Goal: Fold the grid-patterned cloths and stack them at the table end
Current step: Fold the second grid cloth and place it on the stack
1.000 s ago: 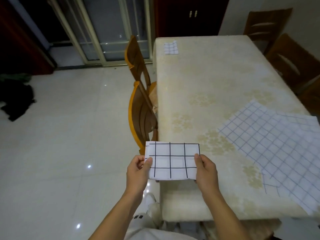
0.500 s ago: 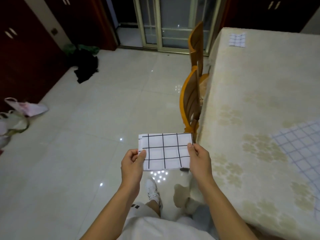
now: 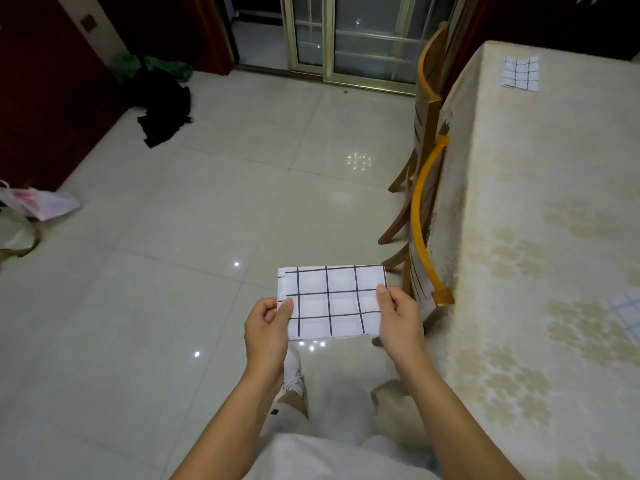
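I hold a folded white cloth with a black grid point(image 3: 330, 301) flat in the air over the tiled floor, left of the table. My left hand point(image 3: 268, 325) pinches its left edge and my right hand point(image 3: 398, 318) pinches its right edge. Another folded grid cloth point(image 3: 521, 72) lies at the far end of the table point(image 3: 540, 209). A corner of an unfolded blue-lined grid cloth point(image 3: 627, 311) shows at the right edge of the view, on the table.
Two wooden chairs point(image 3: 424, 188) stand tucked against the table's left side. Dark clothes point(image 3: 162, 105) lie on the floor near a glass sliding door point(image 3: 349, 32). Plastic bags point(image 3: 38, 206) sit at the far left. My white shoe point(image 3: 292, 370) is below the cloth.
The view has swung left, away from the table top and onto the floor. The folded cloth stays gripped in both hands, now beside the table instead of over its corner.
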The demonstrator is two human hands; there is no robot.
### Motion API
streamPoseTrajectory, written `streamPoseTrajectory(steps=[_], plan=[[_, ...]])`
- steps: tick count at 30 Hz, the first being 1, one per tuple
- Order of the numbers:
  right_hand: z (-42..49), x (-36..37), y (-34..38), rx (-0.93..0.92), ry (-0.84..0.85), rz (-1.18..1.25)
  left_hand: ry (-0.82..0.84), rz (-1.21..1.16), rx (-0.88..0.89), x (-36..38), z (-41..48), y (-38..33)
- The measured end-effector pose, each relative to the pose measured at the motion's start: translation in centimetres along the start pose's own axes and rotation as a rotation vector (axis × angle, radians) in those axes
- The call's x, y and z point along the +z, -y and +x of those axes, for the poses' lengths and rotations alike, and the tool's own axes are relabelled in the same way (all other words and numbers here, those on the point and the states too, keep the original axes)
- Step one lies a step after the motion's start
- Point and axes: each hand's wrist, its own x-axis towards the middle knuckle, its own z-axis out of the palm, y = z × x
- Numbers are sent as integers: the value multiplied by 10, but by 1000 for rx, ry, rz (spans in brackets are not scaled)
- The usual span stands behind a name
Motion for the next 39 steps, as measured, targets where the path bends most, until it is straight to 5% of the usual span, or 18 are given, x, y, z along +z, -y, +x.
streamPoseTrajectory(steps=[10, 24, 39], plan=[[76, 108, 79, -7, -39, -49, 77, 18, 28, -34, 141, -93], [158, 171, 125, 16, -22, -40, 31, 38, 23, -30, 236, -148], [393, 165, 188, 5, -1, -1, 1, 31, 61, 121, 381, -258]])
